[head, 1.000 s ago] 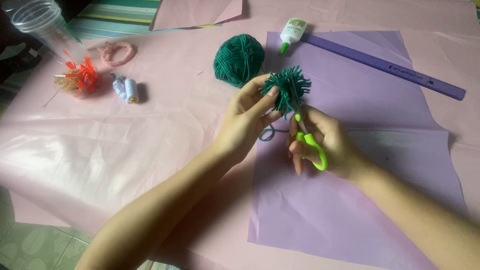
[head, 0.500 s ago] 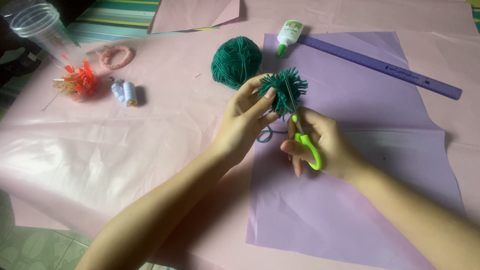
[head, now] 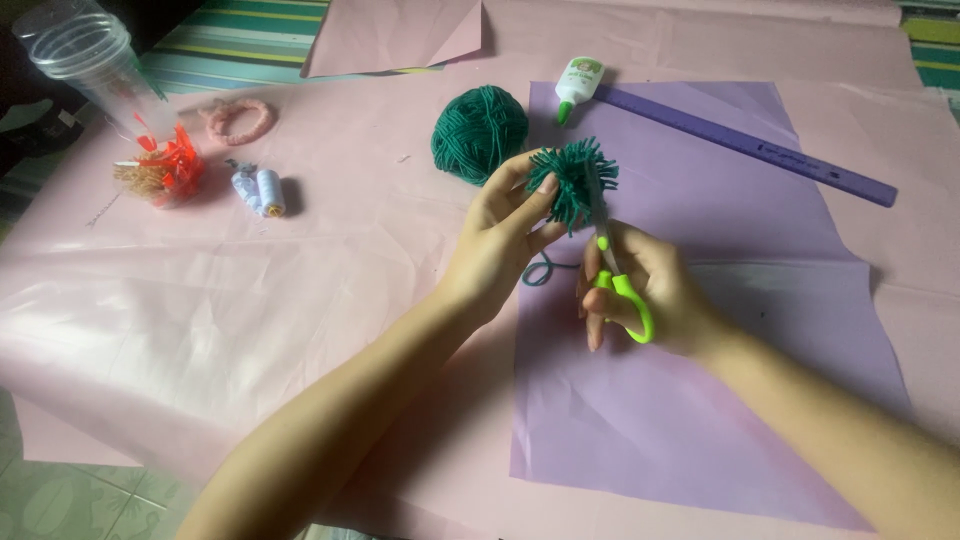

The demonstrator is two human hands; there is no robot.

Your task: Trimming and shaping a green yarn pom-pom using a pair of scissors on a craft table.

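Surface: pink paper sheet (head: 200, 300) covers nearly the whole frame; striped cloth peeks out along the top edge.
Purple sheet (head: 720, 380): big lilac paper, right half of frame, lying on the pink one, under the right hand.
Left hand (head: 500, 245): centre of frame, arm enters from the bottom; fingers closed around the pompom, thumb and fingertips pinching its lower left side.
Right hand (head: 650, 285): just right of centre, arm from lower right; fingers curled shut through the scissors' handle.
Scissors (head: 620, 290): lime-green handles, blades pointing up into the pompom; how far the blades are parted, cannot tell.
Pompom (head: 575, 180): dark green yarn tuft, centre of frame, held off the paper between both hands; a loose yarn tail loops on the paper below it.
Ruler (head: 760, 150): purple, diagonal, upper right, on the purple sheet.
Yarn ball (head: 478, 132): dark green, upper centre, just left of the pompom, not touching it.
Plastic cups (head: 85, 60): clear stack, tilted, upper left corner.
Glue bottle (head: 575, 85): white, green tip, top centre, beside the ruler's end.
Thread spools (head: 258, 190): pale blue, left of centre.
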